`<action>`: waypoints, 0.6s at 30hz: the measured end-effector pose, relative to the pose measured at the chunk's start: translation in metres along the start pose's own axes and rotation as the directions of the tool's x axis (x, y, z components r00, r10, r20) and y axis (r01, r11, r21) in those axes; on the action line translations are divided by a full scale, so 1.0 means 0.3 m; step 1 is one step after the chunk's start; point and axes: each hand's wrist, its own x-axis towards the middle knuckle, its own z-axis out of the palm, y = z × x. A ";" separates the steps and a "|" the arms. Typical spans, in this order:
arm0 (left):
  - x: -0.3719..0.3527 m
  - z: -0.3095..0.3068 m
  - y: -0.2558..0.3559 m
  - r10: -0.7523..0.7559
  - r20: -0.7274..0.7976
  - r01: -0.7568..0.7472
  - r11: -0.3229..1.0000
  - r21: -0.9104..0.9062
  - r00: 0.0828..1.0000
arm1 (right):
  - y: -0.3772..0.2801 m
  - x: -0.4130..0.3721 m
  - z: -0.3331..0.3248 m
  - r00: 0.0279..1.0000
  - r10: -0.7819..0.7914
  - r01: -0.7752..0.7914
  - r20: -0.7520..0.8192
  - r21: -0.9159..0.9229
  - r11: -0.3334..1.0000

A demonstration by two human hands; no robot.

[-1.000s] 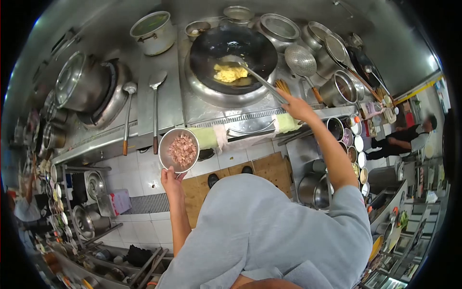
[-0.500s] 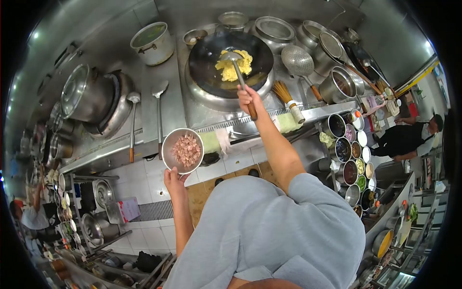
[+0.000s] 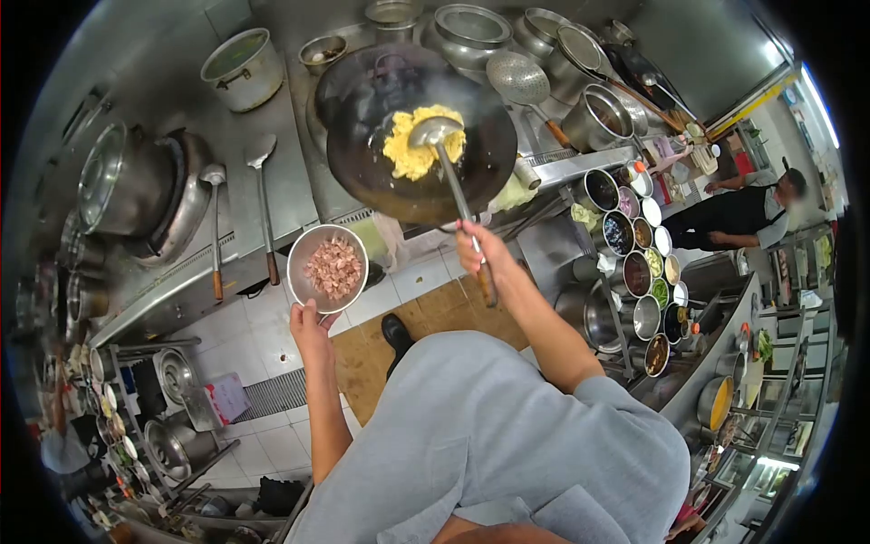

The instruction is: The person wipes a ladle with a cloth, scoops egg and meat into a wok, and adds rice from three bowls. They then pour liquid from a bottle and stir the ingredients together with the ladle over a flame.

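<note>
My left hand (image 3: 312,324) grips the rim of a metal bowl (image 3: 298,259) from its near side. Diced pinkish meat (image 3: 333,269) fills the bottom of that bowl. With fingers closed round its handle, my right hand (image 3: 483,250) holds a ladle (image 3: 450,165). The ladle's head rests over yellow scrambled egg (image 3: 412,159) in a black wok (image 3: 362,186). The wok's near edge overlaps the front edge of the stove in this view, just beyond my right hand.
Two long-handled tools, a spatula (image 3: 263,195) and a ladle-like one (image 3: 216,227), lie left. A perforated strainer (image 3: 518,78) and a pot (image 3: 587,127) stand right of the wok. Several ingredient containers (image 3: 637,274) line the right side. Another person (image 3: 734,218) stands beyond them.
The wok has come nearer to me, over the stove's front edge, with the egg in it. My right hand has drawn back with the ladle. My left hand still holds the bowl.
</note>
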 end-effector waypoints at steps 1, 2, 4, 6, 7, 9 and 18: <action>-0.018 0.010 -0.005 0.013 0.005 -0.012 1.000 -0.006 1.000 | 0.025 -0.013 -0.035 1.000 0.006 -0.006 -0.002 -0.027 1.000; -0.039 0.014 -0.017 0.023 0.009 -0.023 1.000 -0.008 1.000 | 0.046 -0.033 -0.052 1.000 0.013 -0.014 -0.005 -0.050 0.999; -0.084 0.027 -0.047 0.033 0.021 -0.033 0.999 -0.021 0.999 | 0.075 -0.083 -0.096 0.996 0.010 -0.018 -0.089 -0.097 0.995; -0.129 0.056 -0.059 0.044 0.035 -0.042 0.998 -0.039 0.998 | 0.062 -0.166 -0.068 0.971 -0.017 -0.018 -0.238 -0.144 0.989; -0.163 0.076 -0.061 0.057 0.020 -0.056 0.998 -0.040 0.998 | 0.041 -0.231 -0.071 0.981 -0.043 -0.018 -0.188 -0.312 0.950; -0.247 0.124 -0.051 0.079 -0.014 -0.079 0.996 -0.039 0.997 | -0.004 -0.383 -0.078 0.971 -0.105 -0.044 -0.214 -0.595 0.803; -0.523 0.153 -0.055 0.113 -0.085 -0.111 0.994 0.022 0.990 | -0.302 -0.370 -0.258 0.967 -0.209 0.006 -0.145 -0.808 0.589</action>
